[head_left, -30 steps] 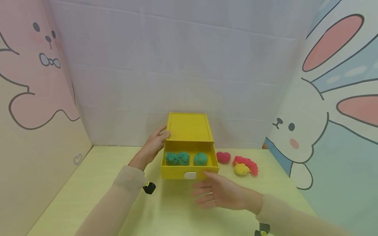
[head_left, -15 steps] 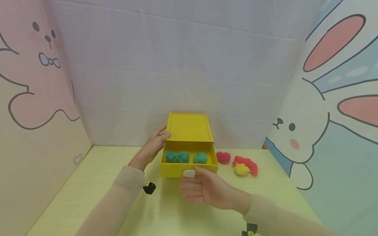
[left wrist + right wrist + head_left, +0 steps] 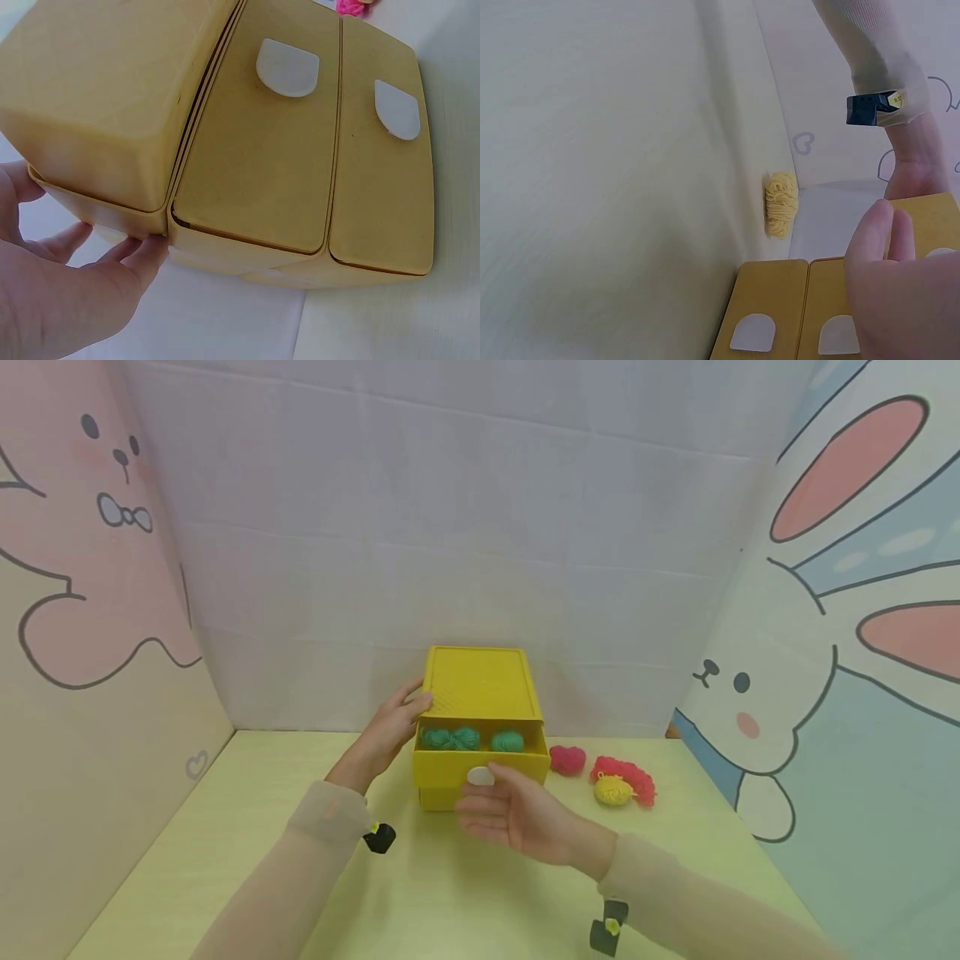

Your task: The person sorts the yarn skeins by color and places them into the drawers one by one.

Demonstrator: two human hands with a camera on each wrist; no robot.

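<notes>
Shows a pale, faintly lilac sheet (image 3: 480,527) at twelve o'clock, creased across in long level folds. Has a cream wall (image 3: 127,777) at nine, with a pink animal (image 3: 105,568) in a bow tie (image 3: 125,514) between nine and ten and a small outlined heart (image 3: 197,765) towards eight. Carries a white rabbit (image 3: 780,693) at three on a blue wall (image 3: 885,777), pink-lined ears (image 3: 847,468) at two. Spreads a pale yellow-green table (image 3: 225,852) across six, under soft light, with blurred shadows
</notes>
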